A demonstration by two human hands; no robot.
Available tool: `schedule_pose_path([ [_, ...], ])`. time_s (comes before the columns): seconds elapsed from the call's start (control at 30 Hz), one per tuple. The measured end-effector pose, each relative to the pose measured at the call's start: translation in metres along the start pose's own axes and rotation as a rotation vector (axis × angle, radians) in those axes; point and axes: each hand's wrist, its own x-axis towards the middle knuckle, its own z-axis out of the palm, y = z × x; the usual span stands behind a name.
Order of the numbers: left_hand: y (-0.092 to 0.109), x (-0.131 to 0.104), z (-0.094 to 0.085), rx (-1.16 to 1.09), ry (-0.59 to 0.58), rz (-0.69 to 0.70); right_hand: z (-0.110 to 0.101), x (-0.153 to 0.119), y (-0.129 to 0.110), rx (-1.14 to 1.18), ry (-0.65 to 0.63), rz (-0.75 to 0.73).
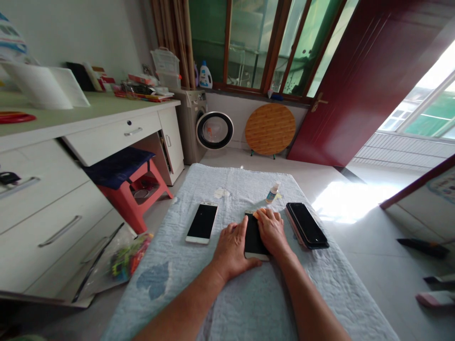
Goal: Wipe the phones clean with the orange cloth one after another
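Observation:
A smartphone (254, 240) with a dark screen and pale edges lies on the light blue cloth cover (245, 308) in front of me. My left hand (232, 248) steadies it, fingers along its left side and thumb at its lower edge. My right hand (272, 229) presses a small orange cloth (256, 216) onto the upper part of the screen; most of that cloth is hidden under the fingers. To the left lies a white smartphone (202, 222), apart from my hands. On the right are stacked black phones (307, 225). A small spray bottle (272, 193) stands just beyond my right hand.
A red stool (145, 206) and a white desk (117, 137) stand on the left, with a clear bag (117, 265) of colourful items below. Behind are a washing machine (188, 118) with its round door open, a folded round table (270, 129) and a dark red door (348, 80).

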Motion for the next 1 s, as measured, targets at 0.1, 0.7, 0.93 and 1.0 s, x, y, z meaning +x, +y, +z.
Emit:
schedule_pose_path([
  [0.1,-0.002,0.000,0.002,-0.004,0.010,0.008,0.001,-0.002,-0.006,0.031,-0.043,-0.060],
  [0.7,-0.011,0.000,0.015,-0.059,0.155,0.066,-0.021,-0.008,-0.021,0.239,-0.161,-0.281],
  [0.93,-0.008,0.000,0.013,-0.026,0.123,0.034,-0.038,-0.021,-0.027,0.287,-0.346,-0.350],
  [1.0,-0.007,0.000,0.011,0.011,0.081,0.022,-0.039,-0.023,-0.026,0.283,-0.383,-0.359],
])
